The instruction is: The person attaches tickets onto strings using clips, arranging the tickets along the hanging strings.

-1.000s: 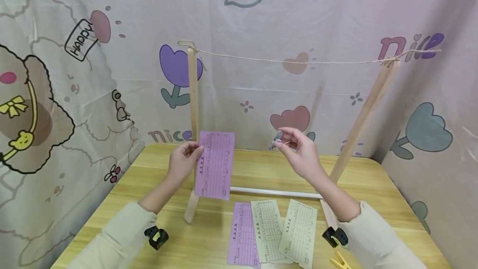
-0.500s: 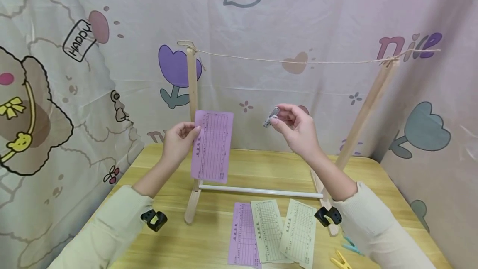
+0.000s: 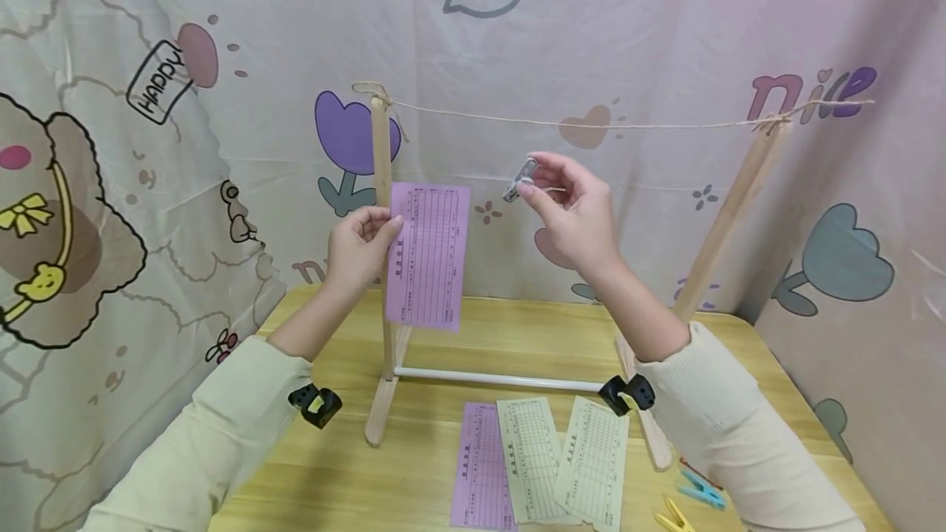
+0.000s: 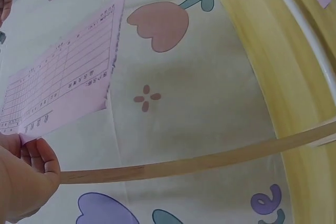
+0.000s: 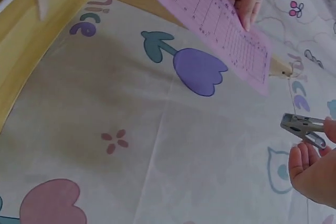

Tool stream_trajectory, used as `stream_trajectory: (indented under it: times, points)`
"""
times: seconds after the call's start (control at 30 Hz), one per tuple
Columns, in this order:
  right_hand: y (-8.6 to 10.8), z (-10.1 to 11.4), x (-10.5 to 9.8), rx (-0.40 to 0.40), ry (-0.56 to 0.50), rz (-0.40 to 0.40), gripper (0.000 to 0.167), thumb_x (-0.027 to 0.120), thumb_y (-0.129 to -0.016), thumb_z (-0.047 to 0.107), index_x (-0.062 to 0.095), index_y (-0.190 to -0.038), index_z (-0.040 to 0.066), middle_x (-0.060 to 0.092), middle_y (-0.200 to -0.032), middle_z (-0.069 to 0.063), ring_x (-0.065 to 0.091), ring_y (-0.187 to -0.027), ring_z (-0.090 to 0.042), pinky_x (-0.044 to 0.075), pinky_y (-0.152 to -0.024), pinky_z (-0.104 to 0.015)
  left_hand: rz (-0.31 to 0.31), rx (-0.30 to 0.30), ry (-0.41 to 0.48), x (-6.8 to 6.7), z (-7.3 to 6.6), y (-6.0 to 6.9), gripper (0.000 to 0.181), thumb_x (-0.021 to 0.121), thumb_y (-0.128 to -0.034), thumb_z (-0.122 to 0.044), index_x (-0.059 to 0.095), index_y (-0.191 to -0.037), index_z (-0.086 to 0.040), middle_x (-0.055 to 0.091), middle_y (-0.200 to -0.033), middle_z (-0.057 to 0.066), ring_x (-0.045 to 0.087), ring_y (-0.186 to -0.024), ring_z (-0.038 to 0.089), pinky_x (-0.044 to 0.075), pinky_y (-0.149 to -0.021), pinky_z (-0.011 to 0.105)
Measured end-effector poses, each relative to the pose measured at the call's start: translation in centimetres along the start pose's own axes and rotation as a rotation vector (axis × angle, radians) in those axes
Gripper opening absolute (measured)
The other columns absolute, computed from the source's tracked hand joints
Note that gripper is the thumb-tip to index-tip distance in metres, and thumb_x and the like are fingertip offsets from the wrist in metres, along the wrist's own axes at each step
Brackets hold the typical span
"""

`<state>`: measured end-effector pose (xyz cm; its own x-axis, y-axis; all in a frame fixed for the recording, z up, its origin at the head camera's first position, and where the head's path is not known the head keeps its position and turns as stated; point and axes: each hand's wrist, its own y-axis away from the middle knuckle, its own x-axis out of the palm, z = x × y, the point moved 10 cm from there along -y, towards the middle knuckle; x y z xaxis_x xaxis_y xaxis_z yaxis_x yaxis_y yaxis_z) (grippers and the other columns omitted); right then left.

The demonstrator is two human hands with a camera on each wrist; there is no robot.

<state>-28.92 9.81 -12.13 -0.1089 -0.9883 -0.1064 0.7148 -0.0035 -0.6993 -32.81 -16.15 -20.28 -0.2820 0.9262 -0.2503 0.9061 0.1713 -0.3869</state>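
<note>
In the head view my left hand (image 3: 360, 249) pinches the left edge of a purple printed form (image 3: 427, 257), held upright in front of the left wooden post (image 3: 381, 146). My right hand (image 3: 580, 208) holds a grey clothespin (image 3: 521, 180) between thumb and fingers, to the right of the form and apart from it. The right wrist view shows the clothespin (image 5: 302, 127) pointing toward the form (image 5: 215, 24). Above both hands a thin string (image 3: 517, 118) runs between the two posts, touching neither the form nor the clothespin.
Another purple form (image 3: 480, 466) and two pale green forms (image 3: 528, 458) lie on the wooden table (image 3: 318, 466). Near my right sleeve lie a blue clothespin (image 3: 702, 489) and a yellow clothespin (image 3: 674, 517). A white rod (image 3: 502, 378) joins the stand's feet; the right post (image 3: 732, 220) leans.
Both hands have risen toward the string, the left with the purple form and the right with the grey clothespin. The right hand has also moved left, closer to the form.
</note>
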Motion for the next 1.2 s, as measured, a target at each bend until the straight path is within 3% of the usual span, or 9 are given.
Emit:
stream_trajectory:
  times: [0.13,0.4,0.77,1.0,1.2]
  points:
    - [-1.0,1.3,0.0,-0.028,0.01,-0.025,0.03,0.064,-0.081,-0.004,0.059,-0.111,-0.01,0.061,-0.082,0.01,0.057,-0.076,0.001,0.048,-0.07,-0.013,-0.03,0.031,0.013,-0.4,-1.2,-0.6,0.023,0.06,-0.0894,-0.012,0.06,-0.102,0.007,0.054,-0.071,-0.011,0.051,-0.06,-0.001,0.049,-0.058,0.012]
    - [-3.4,3.0,0.8,-0.016,0.004,-0.023,0.031,0.064,-0.083,-0.001,0.058,-0.113,-0.007,0.066,-0.098,-0.015,0.06,-0.082,-0.003,0.05,-0.078,-0.017,-0.06,0.044,0.021,-0.7,-2.5,-1.8,0.024,0.06,-0.0895,-0.013,0.061,-0.103,0.006,0.054,-0.073,-0.01,0.052,-0.062,-0.001,0.048,-0.06,0.01]
    - [-5.9,4.2,3.5,0.013,-0.065,0.019,0.03,0.067,-0.081,-0.001,0.059,-0.11,-0.006,0.066,-0.094,-0.009,0.059,-0.084,-0.007,0.05,-0.081,-0.018,-0.09,0.076,0.064,-0.9,-3.5,-3.0,0.025,0.06,-0.0895,-0.013,0.06,-0.104,0.007,0.055,-0.071,-0.014,0.053,-0.062,-0.002,0.047,-0.06,0.008]
    - [-6.6,4.1,4.7,-0.003,-0.09,-0.002,0.029,0.068,-0.079,-0.004,0.061,-0.108,-0.007,0.066,-0.098,-0.017,0.061,-0.082,-0.008,0.051,-0.081,-0.02,-0.11,0.064,0.082,-1.0,-3.4,-3.1,0.025,0.06,-0.0895,-0.013,0.06,-0.105,0.007,0.055,-0.072,-0.013,0.053,-0.064,-0.001,0.048,-0.061,0.009]
    - [-7.0,4.0,5.2,-0.007,-0.051,-0.022,0.027,0.07,-0.077,-0.004,0.063,-0.104,-0.006,0.067,-0.1,-0.019,0.063,-0.081,-0.01,0.052,-0.08,-0.02,-0.11,0.063,0.089,-0.8,-3.5,-3.4,0.026,0.06,-0.0894,-0.013,0.06,-0.105,0.007,0.055,-0.073,-0.012,0.053,-0.064,-0.001,0.047,-0.061,0.009]
